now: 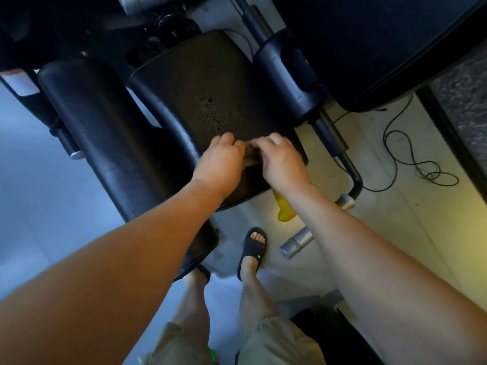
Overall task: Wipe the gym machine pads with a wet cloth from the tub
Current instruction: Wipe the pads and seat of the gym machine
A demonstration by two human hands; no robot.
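Left grip (222, 159) and right grip (282, 162) meet knuckle to knuckle over the near end of the seat pad (208, 83), and both hold the cloth (250, 157) between them. Fingers of each grip are curled down and in around it, so only a small brownish bunch of cloth shows in the gap, pressed against the pad's surface. How much more of the cloth lies under the palms cannot be told.

The seat pad is black and runs away from the person. Its middle carries a patch of wet drops (210, 109), just beyond the fingertips. A long black roller (105, 122) lies to the left of the seat, apart from it by a narrow gap through which the floor (390, 233) shows. A shorter roller (287, 80) sits at the seat's far right corner on a dark bar. Beyond that, a larger dark pad (382, 43) fills the upper right.

Under the right wrist a yellow lever (285, 211) pokes out from below the seat's near edge. A silver handle (296, 243) lies near it, low by the floor. A thin black cable (413, 156) loops loosely on the pale floor to the right, well apart from the grips.

Both forearms are bare and reach forward from the bottom corners. Below them the person stands in khaki shorts (276, 343), and a black sandal (253, 251) on the right foot points toward the seat; the other foot is partly hidden under the roller's end.
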